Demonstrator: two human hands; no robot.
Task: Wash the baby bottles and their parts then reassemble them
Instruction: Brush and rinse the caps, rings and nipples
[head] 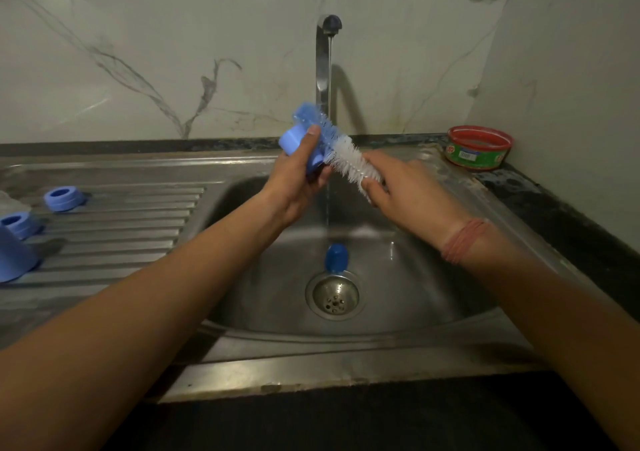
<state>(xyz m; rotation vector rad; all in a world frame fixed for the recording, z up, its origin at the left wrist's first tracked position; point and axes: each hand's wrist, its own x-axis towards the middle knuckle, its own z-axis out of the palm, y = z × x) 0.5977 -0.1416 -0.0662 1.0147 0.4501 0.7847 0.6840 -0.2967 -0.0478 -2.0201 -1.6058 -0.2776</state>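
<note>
Over the steel sink (pixel 433 298), the left hand (pixel 294 180) curls its fingers round a blue bottle part (pixel 294 140) while the right hand (pixel 408 187) grips a white bottle brush (pixel 346 159), its bristles against that part. Water runs from the tap (pixel 325 59). A blue piece (pixel 336 258) lies near the drain. Two blue rings (pixel 64 199) stand on the left drainboard; a red tub (pixel 478 147) sits far right

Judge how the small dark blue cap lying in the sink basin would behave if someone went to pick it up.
The dark blue cap lies on its side right under the running stream, so it is probably wet and slippery. It looks like small, stiff plastic, likely light. With its rounded shape and the basin sloping toward the drain, a nudge could roll it there.
</note>
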